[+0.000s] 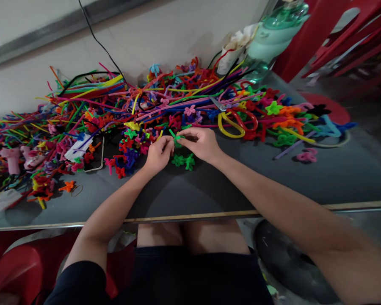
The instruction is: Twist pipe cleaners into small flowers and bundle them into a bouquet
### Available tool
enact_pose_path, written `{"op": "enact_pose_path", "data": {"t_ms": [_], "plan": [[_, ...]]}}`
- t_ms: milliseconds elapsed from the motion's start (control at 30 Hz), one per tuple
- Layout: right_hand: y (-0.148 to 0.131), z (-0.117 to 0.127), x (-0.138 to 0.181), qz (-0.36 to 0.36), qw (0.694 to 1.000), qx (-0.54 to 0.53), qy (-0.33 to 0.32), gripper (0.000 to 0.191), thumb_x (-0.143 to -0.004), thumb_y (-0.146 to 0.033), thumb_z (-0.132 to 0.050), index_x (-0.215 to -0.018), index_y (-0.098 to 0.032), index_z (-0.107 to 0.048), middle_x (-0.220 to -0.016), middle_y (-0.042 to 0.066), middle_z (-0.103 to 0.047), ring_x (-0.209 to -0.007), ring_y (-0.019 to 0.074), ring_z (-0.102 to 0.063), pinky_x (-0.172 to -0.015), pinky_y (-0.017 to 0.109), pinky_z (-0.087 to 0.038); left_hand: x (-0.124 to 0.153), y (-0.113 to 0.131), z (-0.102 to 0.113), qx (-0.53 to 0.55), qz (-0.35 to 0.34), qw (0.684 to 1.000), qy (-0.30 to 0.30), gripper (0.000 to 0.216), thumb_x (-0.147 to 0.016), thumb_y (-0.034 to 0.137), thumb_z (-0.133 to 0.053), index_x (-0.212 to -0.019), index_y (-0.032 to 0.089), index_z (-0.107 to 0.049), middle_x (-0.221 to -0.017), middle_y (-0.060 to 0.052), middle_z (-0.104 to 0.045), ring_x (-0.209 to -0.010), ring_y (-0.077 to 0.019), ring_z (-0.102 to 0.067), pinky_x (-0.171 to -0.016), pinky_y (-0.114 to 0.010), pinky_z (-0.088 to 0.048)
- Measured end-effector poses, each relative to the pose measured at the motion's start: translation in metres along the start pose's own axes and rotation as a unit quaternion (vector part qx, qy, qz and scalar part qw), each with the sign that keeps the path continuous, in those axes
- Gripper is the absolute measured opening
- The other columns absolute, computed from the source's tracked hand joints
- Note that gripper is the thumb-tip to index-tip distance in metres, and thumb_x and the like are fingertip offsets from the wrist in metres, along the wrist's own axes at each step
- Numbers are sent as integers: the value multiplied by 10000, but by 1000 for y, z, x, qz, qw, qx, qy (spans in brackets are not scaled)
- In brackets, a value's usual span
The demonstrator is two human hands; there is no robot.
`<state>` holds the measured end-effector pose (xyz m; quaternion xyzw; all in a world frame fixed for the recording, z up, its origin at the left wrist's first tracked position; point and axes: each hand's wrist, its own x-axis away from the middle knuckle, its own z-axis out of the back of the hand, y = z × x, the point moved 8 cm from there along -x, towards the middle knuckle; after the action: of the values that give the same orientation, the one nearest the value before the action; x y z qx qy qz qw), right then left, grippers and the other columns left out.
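Between my two hands is a green pipe cleaner (177, 138), bent into a small shape and partly hidden by the fingers. My left hand (160, 153) pinches it from the left, fingers curled. From the right, my right hand (203, 144) grips it between thumb and fingertips. Just below the hands, green pipe-cleaner flowers (183, 161) lie on the dark table (190, 195). Purple and red pipe-cleaner flowers (127, 159) are heaped left of my left hand. Scissors (231, 123) with a yellow and a red handle loop rest beyond my right hand.
A long pile of coloured pipe cleaners (114, 95) runs along the wall. At the back right stand a paper cup (227, 61) and a green bottle (266, 42). A phone-like frame (98, 163) lies left. Red chairs (317, 34) are at the right, and the table edge (190, 217) is near my lap.
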<state>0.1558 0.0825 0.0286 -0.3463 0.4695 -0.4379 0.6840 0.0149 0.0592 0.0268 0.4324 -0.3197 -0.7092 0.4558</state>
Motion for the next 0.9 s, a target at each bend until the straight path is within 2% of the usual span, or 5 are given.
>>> {"op": "enact_pose_path", "data": {"t_ms": [167, 333, 433, 600, 900], "plan": [[10, -7, -2, -41, 996, -78, -20, 406, -681, -553, -741, -849, -184, -720, -751, 52, -736, -621, 183, -681, -561, 311, -552, -3, -14, -9, 137, 56, 988, -34, 281, -888, 460, -534, -799, 193, -537, -586, 37, -526, -491, -80, -527, -515, -233, -463], [32, -20, -2, -143, 978, -144, -47, 466, -689, -637, -695, -809, -187, -675, -656, 48, -701, -506, 177, -654, -365, 257, -447, -2, -21, -13, 156, 96, 983, -14, 234, -833, 413, -625, -821, 183, -586, -590, 32, -585, -422, -62, -481, -426, -212, -414], [32, -20, -2, -138, 981, -129, -47, 443, -715, -632, -678, -750, -191, -663, -630, 47, -684, -512, 176, -649, -373, 262, -450, 0, -21, -11, 120, 107, 987, 2, 211, -814, 385, -649, -811, 177, -613, -590, 22, -613, -431, -65, -492, -416, -206, -397], [19, -10, 0, -103, 993, -57, -8, 400, -723, -581, -687, -739, -185, -640, -627, 46, -670, -530, 178, -636, -470, 302, -488, 2, -17, 5, 28, 88, 993, 73, 267, -727, 413, -743, -838, 180, -674, -597, 14, -652, -516, -94, -572, -487, -219, -438], [7, -9, 3, -69, 997, -45, -7, 355, -761, -526, -655, -744, -172, -627, -656, 50, -675, -532, 156, -617, -508, 289, -475, 1, -16, 9, 40, 82, 991, 93, 202, -772, 369, -690, -834, 177, -681, -526, 34, -622, -465, -96, -572, -480, -222, -453]]}}
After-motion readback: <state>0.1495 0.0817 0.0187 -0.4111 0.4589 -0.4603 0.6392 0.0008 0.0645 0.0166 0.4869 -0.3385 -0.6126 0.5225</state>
